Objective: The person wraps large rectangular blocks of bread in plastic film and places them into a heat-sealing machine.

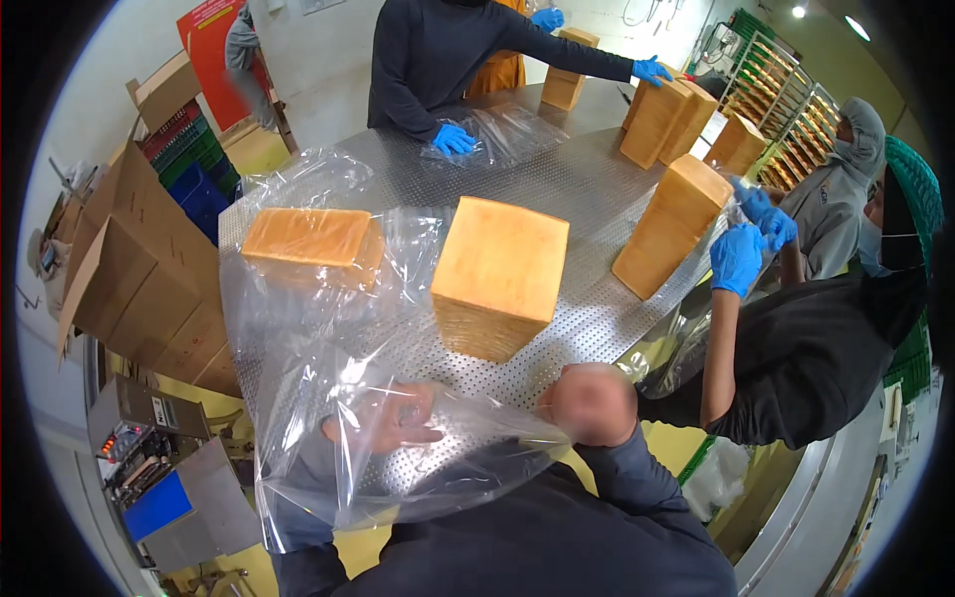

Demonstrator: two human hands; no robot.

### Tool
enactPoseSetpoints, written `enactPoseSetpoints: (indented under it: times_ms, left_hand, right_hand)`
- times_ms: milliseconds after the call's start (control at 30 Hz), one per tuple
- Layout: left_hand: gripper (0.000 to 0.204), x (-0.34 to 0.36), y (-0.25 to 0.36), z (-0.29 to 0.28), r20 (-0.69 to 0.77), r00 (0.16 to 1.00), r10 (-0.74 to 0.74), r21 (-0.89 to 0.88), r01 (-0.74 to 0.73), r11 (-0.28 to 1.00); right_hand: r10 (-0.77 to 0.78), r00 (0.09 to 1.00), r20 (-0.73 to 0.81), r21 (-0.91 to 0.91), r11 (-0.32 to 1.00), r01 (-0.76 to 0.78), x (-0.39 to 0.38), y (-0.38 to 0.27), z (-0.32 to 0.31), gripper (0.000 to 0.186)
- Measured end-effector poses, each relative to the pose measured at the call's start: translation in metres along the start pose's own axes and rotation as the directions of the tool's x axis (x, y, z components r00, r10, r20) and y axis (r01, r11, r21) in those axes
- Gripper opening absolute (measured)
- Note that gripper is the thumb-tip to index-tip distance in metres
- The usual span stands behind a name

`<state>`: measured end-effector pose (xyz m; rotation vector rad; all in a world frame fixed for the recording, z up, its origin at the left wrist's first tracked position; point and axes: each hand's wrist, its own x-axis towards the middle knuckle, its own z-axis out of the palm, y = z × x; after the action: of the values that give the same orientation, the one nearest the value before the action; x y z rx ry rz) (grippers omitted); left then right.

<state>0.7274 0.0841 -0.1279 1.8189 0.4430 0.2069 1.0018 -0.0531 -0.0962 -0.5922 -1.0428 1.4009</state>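
Close to me, a large clear plastic bag (328, 478) spreads over the table's near edge. My left hand (398, 420) shows through the film with its fingers apart; whether it is inside or behind the bag I cannot tell. My right hand (594, 403), partly blurred, is closed on the bag's right end. Just beyond my hands, an unwrapped golden loaf of bread (500, 264) stands on the perforated metal table (587, 333). To its left another loaf (308, 237) lies in clear plastic. A tall loaf (673, 227) leans on the right, by a co-worker's blue gloves (737, 259).
Across the table, a person in dark clothes rests one blue glove (455, 139) on clear film and reaches toward several loaves (657, 119). Cardboard boxes (149, 269) and stacked crates (189, 149) stand left, above a metal machine (169, 488). Racks of loaves (776, 99) stand far right.
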Motion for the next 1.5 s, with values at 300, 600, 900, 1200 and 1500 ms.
enactPoseSetpoints:
  times_ms: [300, 600, 900, 1200, 1500]
  left_hand:
    - [0.029, 0.008, 0.034, -0.002, -0.451, 0.797, 0.401, -0.724, -0.59, 0.359]
    - [0.016, 0.006, -0.005, -0.009, -0.054, 0.997, -0.064, -0.039, 0.062, 0.997]
    - [0.007, 0.009, 0.008, -0.02, -0.613, 0.769, -0.18, -0.371, -0.079, 0.925]
    - [0.009, 0.048, 0.034, 0.003, -0.593, 0.804, -0.049, -0.695, -0.479, 0.536]
    - [0.01, 0.055, 0.004, -0.025, -0.518, 0.854, 0.04, -0.127, -0.123, 0.984]
  right_hand:
    - [0.448, 0.892, -0.057, -0.335, 0.833, -0.44, -0.004, 0.019, -0.023, 0.017]
    - [0.118, 0.99, -0.081, -0.3, 0.944, -0.137, -0.001, -0.009, -0.005, 0.014]
    - [0.152, 0.981, -0.119, -0.611, 0.768, -0.193, 0.001, -0.006, -0.012, 0.012]
    - [0.337, 0.939, -0.073, -0.239, 0.908, -0.344, 0.005, 0.005, -0.027, 0.02]
    - [0.071, 0.961, -0.266, -0.297, 0.943, -0.152, 0.025, -0.021, -0.026, 0.009]
